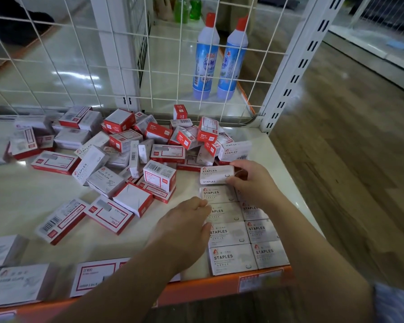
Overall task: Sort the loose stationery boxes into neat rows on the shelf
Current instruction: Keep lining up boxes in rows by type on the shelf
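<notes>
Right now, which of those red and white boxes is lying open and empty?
The open box in front of the loose pile, left of the left hand: its bare white inside shows, while the others are closed.

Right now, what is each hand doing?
Left hand: fingers curled against the rows of staples boxes; grip unclear.
Right hand: holding a white staples box.

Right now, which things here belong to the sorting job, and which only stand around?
Job: staples box in right hand; left hand; staples rows; loose pile; shelf.
Around: two bottles; wire grid.
</notes>
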`<state>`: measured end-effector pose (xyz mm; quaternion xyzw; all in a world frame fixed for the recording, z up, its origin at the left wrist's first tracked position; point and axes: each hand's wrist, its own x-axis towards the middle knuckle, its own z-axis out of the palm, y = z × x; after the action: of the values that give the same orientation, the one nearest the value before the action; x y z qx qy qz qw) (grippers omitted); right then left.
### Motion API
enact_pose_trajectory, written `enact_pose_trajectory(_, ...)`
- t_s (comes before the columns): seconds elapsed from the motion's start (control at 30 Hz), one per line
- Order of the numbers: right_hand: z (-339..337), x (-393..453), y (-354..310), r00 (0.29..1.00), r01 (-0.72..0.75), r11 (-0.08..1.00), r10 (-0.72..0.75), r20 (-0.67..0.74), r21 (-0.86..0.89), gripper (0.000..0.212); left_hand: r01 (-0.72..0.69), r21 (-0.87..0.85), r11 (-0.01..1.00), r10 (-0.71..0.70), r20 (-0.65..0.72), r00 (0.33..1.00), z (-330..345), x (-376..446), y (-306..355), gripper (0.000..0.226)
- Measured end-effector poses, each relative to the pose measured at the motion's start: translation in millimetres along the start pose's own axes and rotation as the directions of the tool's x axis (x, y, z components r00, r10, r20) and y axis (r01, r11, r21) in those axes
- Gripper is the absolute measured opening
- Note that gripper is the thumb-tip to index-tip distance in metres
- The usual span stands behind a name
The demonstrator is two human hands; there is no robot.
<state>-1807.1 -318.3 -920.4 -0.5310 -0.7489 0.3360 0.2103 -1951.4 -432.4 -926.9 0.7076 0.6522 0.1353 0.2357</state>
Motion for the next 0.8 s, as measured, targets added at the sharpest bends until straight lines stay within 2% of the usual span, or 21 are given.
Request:
enact_pose_trajectory(0.2, 0, 0, 1, 0.999, 0.004, 0.999, -0.006, 0.044, 0.043, 0.021, -0.015, -0.016, 1.0, 0.015, -0.025, 1.0, -4, 3, -2, 0.041)
enact_pose_trajectory(0.3, 1, 1, 3, 0.999, -0.004, 1.0, 0.003, 0.054, 0.023, 0.028, 0.005, -0.001, 1.0, -0.005, -0.064, 0.998, -3, 8, -3, 0.043)
enact_pose_trajectory(0.53, 0, 0, 7, 0.999, -0.029, 0.993, 0.025, 0.038, 0.115, 0.04, 0.031, 0.016, 0.999, -0.03, -0.069, 0.997, -4, 21, 1, 0.048)
enact_pose_trajectory(0.8, 4, 3, 9, 0.999, 0.012, 1.0, -0.012, 0.037, 0.013, 0.035, 0.037, 0.01, 0.999, -0.036, -0.048, 0.998, 1, 28, 1, 0.051)
